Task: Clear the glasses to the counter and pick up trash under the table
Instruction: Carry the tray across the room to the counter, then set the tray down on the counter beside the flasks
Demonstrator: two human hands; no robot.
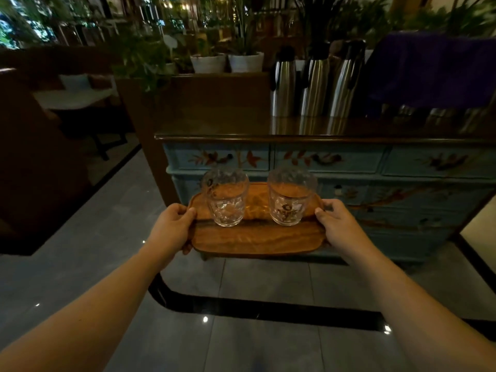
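Observation:
A wooden tray [255, 238] is held level in front of me, below the counter's height. My left hand [174, 224] grips its left edge and my right hand [336, 222] grips its right edge. Two clear, empty patterned glasses stand upright on the tray: the left glass [226, 197] and the right glass [290, 196]. Just beyond the tray is the counter [220, 124], a dark wooden top on a blue painted chest of drawers [402, 167].
Three steel thermos jugs [316, 81] stand on the counter's back right, beside a purple cloth [434, 68]. Potted plants [228, 60] line the ledge behind. A dining table [72, 98] and dark seating are at left. Grey tiled floor [241, 345] lies below.

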